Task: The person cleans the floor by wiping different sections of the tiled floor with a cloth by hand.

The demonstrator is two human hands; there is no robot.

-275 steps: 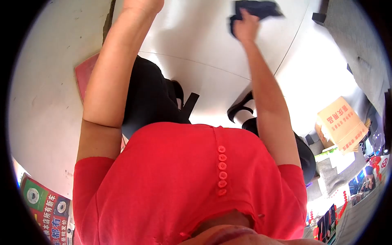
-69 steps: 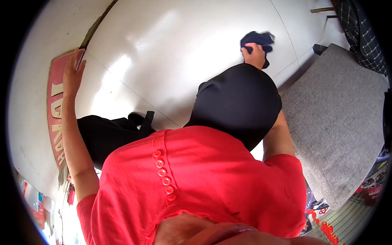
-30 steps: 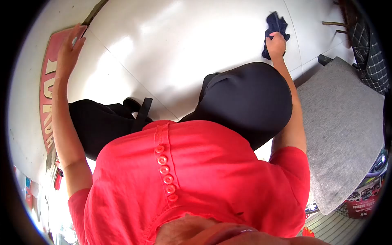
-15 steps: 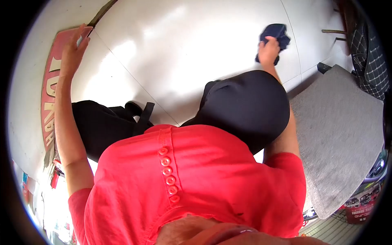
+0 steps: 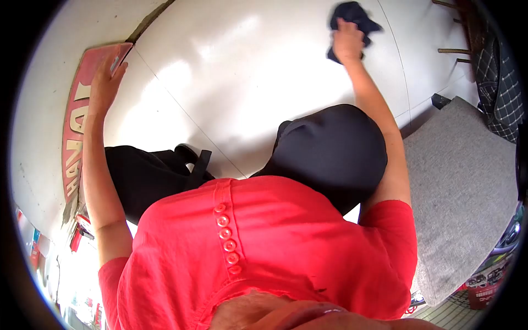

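Observation:
On the pale floor (image 5: pixel 247 71), my right hand (image 5: pixel 347 44) is stretched forward and bears down on a crumpled dark blue cloth (image 5: pixel 352 14), with the fingers over it. Parts of the cloth stick out around the hand. At the left, my left hand (image 5: pixel 103 82) lies against the far end of a pink sign board (image 5: pixel 75 124) with raised cream letters. Its thumb stands apart from the fingers, and a small whitish patch shows between them.
My knees in black trousers (image 5: pixel 335 154) are bent in front of me. To the right is a grey cloth-covered surface (image 5: pixel 459 181), with a black checked fabric (image 5: pixel 498 82) behind it. Rusty metal rods (image 5: pixel 454 51) jut in at the far right. A red printed box (image 5: pixel 484 294) sits lower right.
My right hand has slid the cloth forward and to the left across the floor. My left hand stays at the end of the sign board, its fingers now lower over it. The view has shifted slightly.

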